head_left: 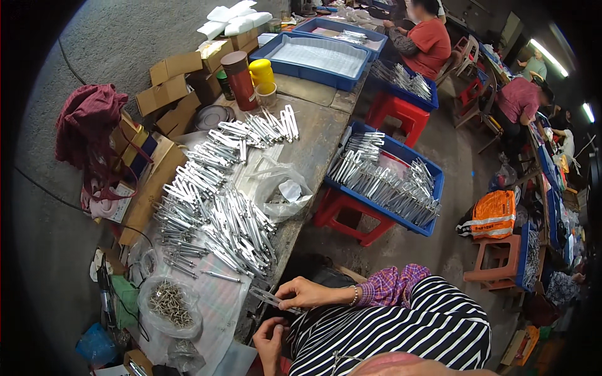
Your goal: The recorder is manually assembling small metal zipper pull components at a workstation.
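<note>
My right hand (306, 293), with a beaded bracelet and a plaid sleeve, is closed on a slotted metal strip (264, 295) at the table's edge. The strip's near end is hidden by the fingers. Below it, close to my striped top, my left hand (269, 342) has its fingers curled in; what they hold, if anything, cannot be made out. Beyond both hands a large heap of similar silvery metal parts (235, 229) covers the table. One thin metal pin (221, 276) lies apart from the heap. A plastic bag of small brownish metal pins (170, 303) sits nearby.
A clear plastic bag (283, 191) lies beside the heap. Blue trays of parts (385, 182) rest on red stools (351, 219) to the right. Cardboard boxes (172, 88), a dark red canister (239, 81) and a yellow container (262, 74) stand farther back. Other people (427, 37) sit beyond.
</note>
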Demonstrator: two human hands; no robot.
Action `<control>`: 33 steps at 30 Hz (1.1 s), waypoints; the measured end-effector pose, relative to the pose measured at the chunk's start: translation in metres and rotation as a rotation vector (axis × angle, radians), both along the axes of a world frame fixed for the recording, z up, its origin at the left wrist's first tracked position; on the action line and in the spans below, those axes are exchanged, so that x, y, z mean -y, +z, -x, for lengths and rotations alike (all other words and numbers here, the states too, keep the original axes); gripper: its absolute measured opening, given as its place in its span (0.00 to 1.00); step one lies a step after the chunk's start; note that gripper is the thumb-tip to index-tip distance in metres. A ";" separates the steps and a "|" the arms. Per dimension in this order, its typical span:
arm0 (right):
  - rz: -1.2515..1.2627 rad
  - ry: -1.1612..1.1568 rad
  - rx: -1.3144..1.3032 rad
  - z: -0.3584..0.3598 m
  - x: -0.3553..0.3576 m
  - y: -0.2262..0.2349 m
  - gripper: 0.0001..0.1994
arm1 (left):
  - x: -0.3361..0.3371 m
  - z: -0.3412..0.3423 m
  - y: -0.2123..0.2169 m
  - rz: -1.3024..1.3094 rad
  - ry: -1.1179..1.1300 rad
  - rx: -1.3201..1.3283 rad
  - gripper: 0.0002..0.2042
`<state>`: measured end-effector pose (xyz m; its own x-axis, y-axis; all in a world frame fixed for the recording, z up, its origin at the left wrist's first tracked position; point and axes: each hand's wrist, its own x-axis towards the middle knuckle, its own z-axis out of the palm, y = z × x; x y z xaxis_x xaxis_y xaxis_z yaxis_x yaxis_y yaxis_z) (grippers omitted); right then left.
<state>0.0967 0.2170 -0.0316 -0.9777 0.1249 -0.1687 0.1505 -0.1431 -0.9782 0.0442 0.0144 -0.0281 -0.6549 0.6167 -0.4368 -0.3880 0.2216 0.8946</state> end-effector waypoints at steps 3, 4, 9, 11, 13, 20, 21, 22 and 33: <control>0.004 -0.017 -0.009 -0.002 0.000 -0.004 0.13 | -0.017 0.005 0.009 -0.024 0.038 0.004 0.07; 0.003 -0.020 -0.010 -0.003 -0.002 -0.005 0.13 | -0.023 0.006 0.013 -0.046 0.018 0.009 0.07; -0.017 -0.086 -0.094 -0.004 -0.003 -0.007 0.12 | -0.039 0.001 0.010 -0.078 0.048 -0.024 0.08; -0.018 -0.098 -0.101 -0.004 -0.003 -0.008 0.12 | -0.043 0.001 0.010 -0.091 0.053 -0.030 0.08; -0.019 -0.106 -0.107 -0.004 -0.003 -0.007 0.13 | -0.046 0.001 0.010 -0.084 0.055 -0.034 0.08; 0.046 -0.130 -0.075 -0.001 0.000 -0.009 0.12 | -0.047 0.002 0.005 -0.113 0.086 -0.032 0.08; 0.041 -0.134 -0.088 0.000 0.001 -0.010 0.12 | -0.047 0.002 0.007 -0.108 0.097 -0.035 0.08; 0.041 -0.132 -0.085 0.001 0.002 -0.012 0.12 | -0.047 0.002 0.007 -0.103 0.109 -0.038 0.08; -0.027 -0.167 -0.056 0.005 -0.002 -0.009 0.13 | -0.058 0.005 0.006 -0.118 0.122 -0.107 0.08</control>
